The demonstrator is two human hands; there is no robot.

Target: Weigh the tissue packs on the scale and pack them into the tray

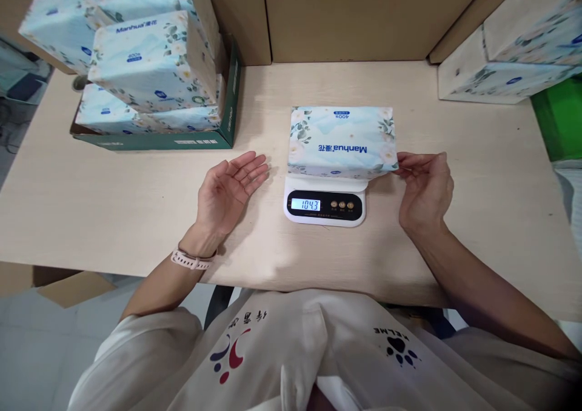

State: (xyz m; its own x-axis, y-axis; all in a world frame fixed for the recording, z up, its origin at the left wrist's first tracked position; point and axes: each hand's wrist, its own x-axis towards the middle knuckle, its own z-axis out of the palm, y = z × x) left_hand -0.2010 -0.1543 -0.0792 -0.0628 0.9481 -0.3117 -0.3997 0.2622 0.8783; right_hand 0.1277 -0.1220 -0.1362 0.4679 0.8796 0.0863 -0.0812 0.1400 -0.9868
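Note:
A light blue tissue pack (342,139) with a floral print rests on a white kitchen scale (325,183), its lettering upside down to me. The lit display (305,205) seems to read 104.3. To the left, my left hand (230,191) hovers over the table with palm up and fingers stretched out, apart from the pack and holding nothing. At the pack's lower right corner is my right hand (425,187). Its fingertips meet that corner, with the fingers curled and partly hidden; whether they grip it is unclear.
A green box (231,102) at the back left holds several more tissue packs (152,59), stacked above its rim. Further packs (482,74) stand at the back right beside a green bin (561,120). Brown cardboard (354,17) lines the table's back edge. An open carton (75,287) sits lower left.

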